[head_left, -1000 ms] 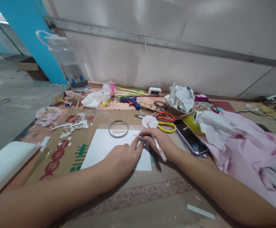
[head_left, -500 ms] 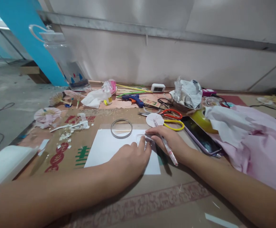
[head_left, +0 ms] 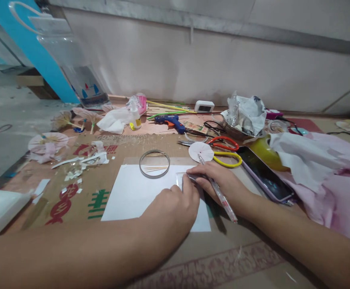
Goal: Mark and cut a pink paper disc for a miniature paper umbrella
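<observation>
My left hand [head_left: 175, 204] rests on the white paper sheet [head_left: 126, 196], its fingers pressed together over a small clear piece [head_left: 179, 180] with straight edges. Close beside it, my right hand [head_left: 219, 182] is closed with a clear pen [head_left: 223, 198] lying across it, and its thumb and forefinger pinch something thin that I cannot make out. The pen's upper end lies over a round white paper disc [head_left: 199, 151]. A grey ring [head_left: 141, 163] sits at the sheet's back edge, with thin wooden sticks [head_left: 156, 168] inside its outline.
Behind are red-handled scissors [head_left: 225, 141], yellow-handled scissors [head_left: 231, 159] and a blue glue gun [head_left: 171, 122]. At the right lie a phone [head_left: 263, 174] and pink cloth [head_left: 337, 180]. Paper scraps [head_left: 74, 173], paper flowers [head_left: 48, 146] and a large clear bottle [head_left: 81, 68] are at the left.
The view has shifted and come slightly closer. My left hand's fingers have drawn closer together over the clear piece. My right hand keeps the pen.
</observation>
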Motion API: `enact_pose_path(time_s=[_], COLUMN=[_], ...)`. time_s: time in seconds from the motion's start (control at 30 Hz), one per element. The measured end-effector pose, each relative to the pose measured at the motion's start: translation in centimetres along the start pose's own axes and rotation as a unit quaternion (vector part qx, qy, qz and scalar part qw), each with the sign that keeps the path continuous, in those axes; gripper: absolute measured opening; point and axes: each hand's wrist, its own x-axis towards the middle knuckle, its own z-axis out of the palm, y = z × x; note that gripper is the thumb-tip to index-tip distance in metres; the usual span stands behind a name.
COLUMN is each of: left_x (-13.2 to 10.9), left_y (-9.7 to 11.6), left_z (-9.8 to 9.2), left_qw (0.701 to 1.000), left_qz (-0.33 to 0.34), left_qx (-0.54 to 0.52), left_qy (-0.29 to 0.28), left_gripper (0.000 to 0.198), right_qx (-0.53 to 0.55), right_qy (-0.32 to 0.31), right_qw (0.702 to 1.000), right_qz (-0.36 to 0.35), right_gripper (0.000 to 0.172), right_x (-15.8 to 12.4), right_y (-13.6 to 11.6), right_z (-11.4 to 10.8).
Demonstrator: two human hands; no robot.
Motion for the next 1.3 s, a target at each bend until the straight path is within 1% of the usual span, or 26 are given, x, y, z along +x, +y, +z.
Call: enact_pose_path(time_s=[0.2, 0.47, 0.6, 0.77, 0.9, 1.03, 1.13, 1.3], left_x=[-0.24, 0.08, 0.21, 0.12, -0.06, -0.13, -0.09, 0.03], left_y=[-0.12, -0.39, -0.59, -0.48, -0.34, -0.32, -0.48, -0.78], left_z=[0.03, -0.33, -0.37, -0.15, -0.03, -0.07, -0.19, -0.37], left_qw=[1.0, 0.999, 0.999, 1.0, 0.999, 0.999, 0.999, 0.999], left_qz=[-0.014, -0.004, 0.007, 0.002, -0.001, -0.011, -0.008, 0.009], left_qx=[-0.008, -0.015, -0.024, -0.032, -0.047, -0.042, -0.038, -0.03], left_qy=[-0.009, -0.033, -0.024, 0.0, 0.013, 0.007, -0.005, -0.008], left_gripper=[0.046, 0.046, 0.046, 0.044, 0.044, 0.044, 0.044, 0.045], right_qx=[0.003, 0.004, 0.012, 0.015, 0.027, 0.015, 0.008, -0.006], right_qy=[-0.016, -0.022, -0.021, -0.028, -0.024, -0.015, -0.01, 0.003], right_qw=[1.0, 0.999, 0.999, 0.999, 0.999, 0.999, 1.0, 1.0], right_qz=[0.008, 0.023, 0.023, 0.011, 0.014, 0.023, 0.011, -0.009], right_gripper=[0.024, 0.026, 0.026, 0.025, 0.024, 0.022, 0.023, 0.02], right_x=[0.14, 0.02, 0.08, 0.16, 0.04, -0.06, 0.01, 0.27], right_y=[-0.28, -0.34, -0.48, -0.68, -0.48, -0.35, -0.49, -0.73], right_z=[-0.33, -0.31, -0.43, -0.6, -0.36, -0.06, -0.11, -0.44])
